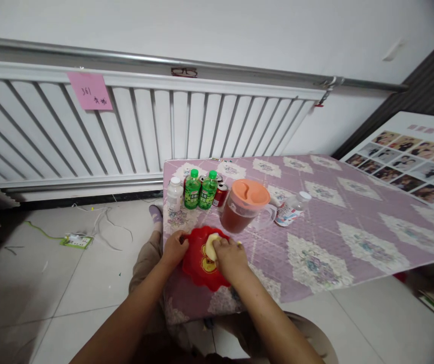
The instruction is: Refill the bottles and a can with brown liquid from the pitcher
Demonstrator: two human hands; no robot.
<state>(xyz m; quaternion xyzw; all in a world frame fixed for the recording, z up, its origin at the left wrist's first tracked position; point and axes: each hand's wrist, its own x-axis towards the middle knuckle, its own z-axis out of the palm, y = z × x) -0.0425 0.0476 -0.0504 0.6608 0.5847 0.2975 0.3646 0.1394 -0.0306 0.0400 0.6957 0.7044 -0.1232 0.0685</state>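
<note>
A red scalloped plate (196, 268) with a yellow design lies near the left end of the cloth-covered table. My left hand (176, 248) is closed on the plate's left rim, thumb and fingers pinching it. Over the plate's right half, my right hand (231, 258) holds a pale yellow cloth or sponge (212, 246) against the plate's inner surface. Its exact material is hard to tell. Just behind the plate stands a clear pitcher (235, 215) of reddish-brown liquid with an orange lid.
Behind the plate stand a white bottle (175, 194), two green bottles (192, 191) and a red can (220, 195). A clear labelled bottle (292, 210) is right of the pitcher. The patterned tablecloth (315, 258) extends right. A radiator (201, 121) lines the wall; a power strip (76, 241) lies on the floor.
</note>
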